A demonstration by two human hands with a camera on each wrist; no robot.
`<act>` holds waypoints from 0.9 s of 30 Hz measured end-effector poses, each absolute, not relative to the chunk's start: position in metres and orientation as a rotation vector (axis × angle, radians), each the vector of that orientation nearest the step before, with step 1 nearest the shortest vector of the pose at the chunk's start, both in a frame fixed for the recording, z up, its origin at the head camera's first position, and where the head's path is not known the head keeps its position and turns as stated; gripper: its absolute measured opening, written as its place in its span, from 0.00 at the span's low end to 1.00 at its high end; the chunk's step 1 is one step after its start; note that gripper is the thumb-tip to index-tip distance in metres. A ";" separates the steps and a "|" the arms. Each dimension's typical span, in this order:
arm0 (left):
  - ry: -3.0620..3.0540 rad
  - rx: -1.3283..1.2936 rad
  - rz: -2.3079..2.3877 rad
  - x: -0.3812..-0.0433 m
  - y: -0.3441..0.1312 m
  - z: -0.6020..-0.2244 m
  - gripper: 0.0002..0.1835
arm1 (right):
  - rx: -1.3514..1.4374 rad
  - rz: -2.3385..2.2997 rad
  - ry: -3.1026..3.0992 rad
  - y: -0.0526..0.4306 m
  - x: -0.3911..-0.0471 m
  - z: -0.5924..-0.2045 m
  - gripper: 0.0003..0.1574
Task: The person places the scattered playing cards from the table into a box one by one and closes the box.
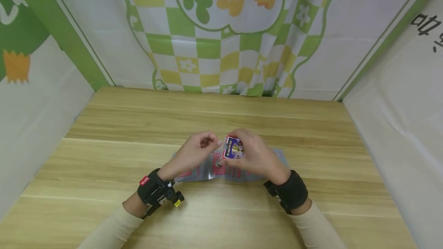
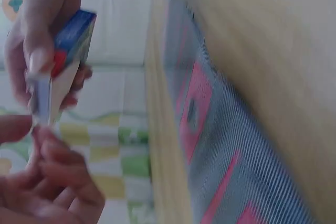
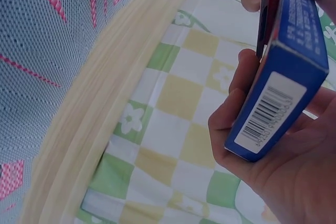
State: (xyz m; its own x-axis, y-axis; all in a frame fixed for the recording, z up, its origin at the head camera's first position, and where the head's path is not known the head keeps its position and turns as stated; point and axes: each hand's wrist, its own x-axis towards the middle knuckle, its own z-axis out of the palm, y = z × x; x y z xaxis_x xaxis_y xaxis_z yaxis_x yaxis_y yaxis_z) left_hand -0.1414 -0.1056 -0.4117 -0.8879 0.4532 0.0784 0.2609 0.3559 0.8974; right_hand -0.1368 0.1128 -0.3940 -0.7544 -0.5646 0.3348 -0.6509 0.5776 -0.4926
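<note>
My right hand [image 1: 254,153] grips a small blue and red cardboard box [image 1: 233,148], which looks like a playing-card box. In the right wrist view, a white barcode label [image 3: 270,111] shows on the end of the box nearest the palm. At the opposite end, my left hand [image 1: 194,151] pinches the pale end flap [image 2: 44,100] between thumb and forefinger. Its other fingers are loosely curled. What lies inside the box is hidden. Both hands are above a grey-blue woven mat [image 1: 204,174] with red patterned patches.
The mat lies on a wooden table [image 1: 221,214]. Behind the table hangs a green, yellow and white checked curtain [image 1: 214,49]. White panels [image 1: 391,99] stand along the sides. Each wrist carries a black strapped camera mount [image 1: 292,193].
</note>
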 end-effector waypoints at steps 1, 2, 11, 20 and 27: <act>2.458 0.675 1.488 -0.146 -0.111 -0.415 0.10 | 1.030 0.921 -2.662 0.113 -0.138 -0.395 0.43; 2.481 0.698 1.409 -0.149 -0.116 -0.414 0.10 | 1.025 0.925 -2.664 0.114 -0.138 -0.395 0.43; 2.607 0.716 0.651 -0.168 -0.167 -0.415 0.25 | 0.958 0.902 -2.702 0.118 -0.140 -0.391 0.43; 2.639 0.535 0.369 -0.165 -0.175 -0.416 0.36 | 0.925 0.891 -2.719 0.118 -0.139 -0.390 0.44; 2.595 0.465 0.433 -0.167 -0.175 -0.418 0.22 | 0.941 0.901 -2.715 0.119 -0.140 -0.391 0.44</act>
